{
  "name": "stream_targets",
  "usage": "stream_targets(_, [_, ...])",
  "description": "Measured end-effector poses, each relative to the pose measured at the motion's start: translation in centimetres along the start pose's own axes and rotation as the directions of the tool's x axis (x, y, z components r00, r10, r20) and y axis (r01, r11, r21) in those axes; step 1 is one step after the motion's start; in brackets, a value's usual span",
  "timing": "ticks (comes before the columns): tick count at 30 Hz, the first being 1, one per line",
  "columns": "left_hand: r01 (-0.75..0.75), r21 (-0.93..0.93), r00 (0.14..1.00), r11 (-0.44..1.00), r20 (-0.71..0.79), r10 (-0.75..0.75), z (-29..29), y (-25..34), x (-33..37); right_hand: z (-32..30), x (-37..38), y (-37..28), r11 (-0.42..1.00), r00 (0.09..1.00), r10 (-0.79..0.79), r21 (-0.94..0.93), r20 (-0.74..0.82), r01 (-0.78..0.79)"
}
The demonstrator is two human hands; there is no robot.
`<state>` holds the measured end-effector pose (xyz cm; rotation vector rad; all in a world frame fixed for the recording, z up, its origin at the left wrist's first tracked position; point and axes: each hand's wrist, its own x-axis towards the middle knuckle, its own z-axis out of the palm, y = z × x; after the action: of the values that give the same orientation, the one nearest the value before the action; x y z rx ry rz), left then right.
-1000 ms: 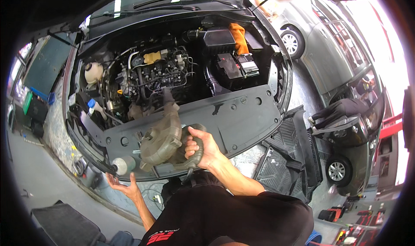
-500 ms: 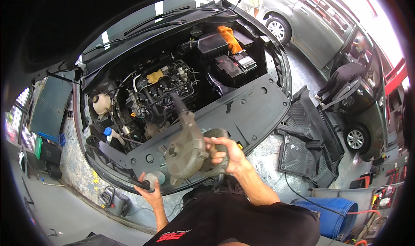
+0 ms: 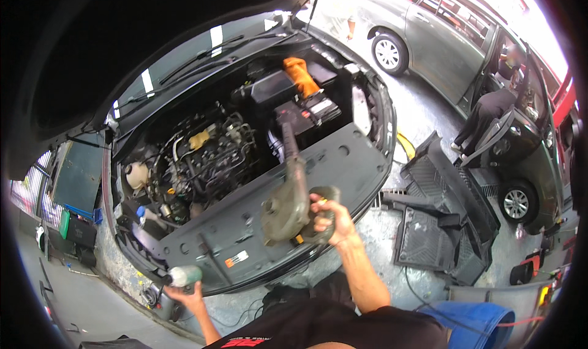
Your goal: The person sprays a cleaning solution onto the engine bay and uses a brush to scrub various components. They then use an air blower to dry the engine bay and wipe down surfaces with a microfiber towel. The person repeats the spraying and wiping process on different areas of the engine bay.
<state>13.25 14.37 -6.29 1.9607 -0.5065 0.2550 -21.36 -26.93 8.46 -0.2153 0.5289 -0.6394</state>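
My right hand [image 3: 335, 220] is wrapped round the rear handle of a dusty olive-grey handheld blower [image 3: 283, 217]. The blower hangs above the front cover panel [image 3: 331, 165] of an open car engine bay, its long nozzle pointing away from me toward the battery [image 3: 321, 109]. At the bay's near left edge my left hand [image 3: 193, 295] grips a whitish-green bottle [image 3: 185, 276], which lies tilted on its side; part of the grip is hidden. Beyond the panel is the engine [image 3: 205, 156], left of the nozzle.
An orange cloth [image 3: 300, 76] lies beside the battery. The raised hood [image 3: 122, 36] hangs overhead. Black floor mats [image 3: 429, 238] and a blue barrel [image 3: 471, 324] are on the right. Two people are near a grey car [image 3: 447, 42], one leaning in at its open door.
The blower has swung right, its nozzle moving from the engine toward the battery. My left hand and the bottle have moved left and nearer, and the bottle has turned onto its side.
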Motion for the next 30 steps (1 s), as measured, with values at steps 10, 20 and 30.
stream_targets(10, [0.018,0.111,0.997,0.994,-0.073,-0.010,12.7,22.7,-14.2,-7.3,4.9,-7.7,0.992,0.989,0.106,0.060,0.100,-0.112])
stream_targets(20, [0.091,-0.195,0.939,0.977,0.343,-0.019,32.7,36.5,-13.0,-7.5,8.7,-13.5,0.923,0.914,0.373,-0.161,0.158,-0.349])
stream_targets(30, [0.507,-0.401,0.856,0.763,0.133,-0.499,33.9,33.6,-14.3,-6.3,12.9,-15.5,0.701,0.676,0.658,-0.599,0.332,-0.388])
